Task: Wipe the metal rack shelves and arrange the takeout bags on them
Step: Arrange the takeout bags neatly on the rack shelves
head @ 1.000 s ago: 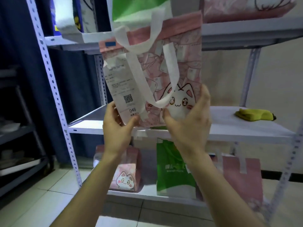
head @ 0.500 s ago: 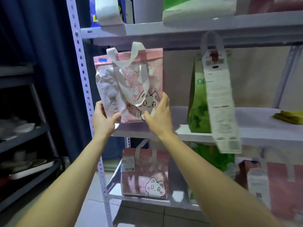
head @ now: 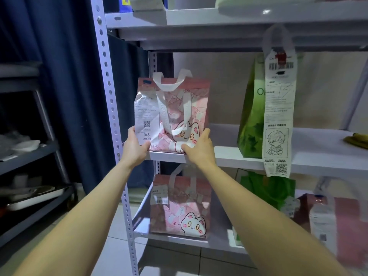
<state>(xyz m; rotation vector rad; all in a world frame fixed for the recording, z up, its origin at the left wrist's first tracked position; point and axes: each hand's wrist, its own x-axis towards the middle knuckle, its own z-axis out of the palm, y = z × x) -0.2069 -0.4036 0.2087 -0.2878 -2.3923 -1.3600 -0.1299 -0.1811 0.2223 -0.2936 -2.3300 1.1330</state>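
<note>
Head view: pink bag [head: 179, 108] being set at the left end of the middle shelf [head: 225, 140].
Left hand [head: 135, 148] grips the bag's lower left corner, thumb over its receipt [head: 146, 116]; right hand [head: 201, 150] grips the lower right corner. The bag is upright, its base at the shelf's front edge, beside the rack post [head: 111, 116]. Green bag [head: 251, 120] stands further right; second pink bag [head: 179, 208] is on the shelf below; yellow cloth [head: 356, 140] lies far right. Judged: arranging is well along and this bag is not yet released; whether wiping is finished cannot be told.
</note>
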